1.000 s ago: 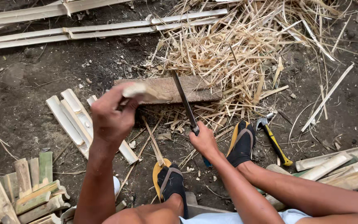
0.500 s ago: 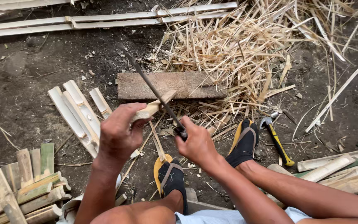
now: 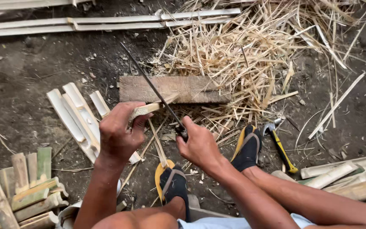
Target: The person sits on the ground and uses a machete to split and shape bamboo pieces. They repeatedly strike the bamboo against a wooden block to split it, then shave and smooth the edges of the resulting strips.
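The fingers of the left hand (image 3: 117,131) are curled tight around the near end of a short pale split bamboo piece (image 3: 151,108), thumb pressed along its side. The fingers of the right hand (image 3: 198,144) are wrapped in a closed fist around the dark handle of a long thin dark-bladed knife (image 3: 153,89).

The bamboo piece sits in the middle of the view, held in the air above the ground. Its long axis runs nearly level, from the left fist toward the upper right, and its free tapered tip points right, toward a weathered flat wooden block (image 3: 174,89) lying on the dirt just beyond. The knife blade slants from the right fist up and to the left, crossing over the bamboo near its free end; the tip points to the upper left.

This looks like the shaving or splitting step: blade edge set against the strip near its tip. The next move would seem to call for a steady grip from the left hand while the right guides the blade along the grain, keeping the edge away from the left fingers.

Around the hands: flat pale bamboo slats (image 3: 75,114) lie on the ground to the left, a stack of green-edged bamboo pieces (image 3: 20,186) at lower left, and a heap of straw-coloured bamboo shavings (image 3: 250,55) beyond. Two feet in yellow-soled dark sandals (image 3: 247,146) rest below, and a yellow-handled hammer (image 3: 281,146) lies to the right.
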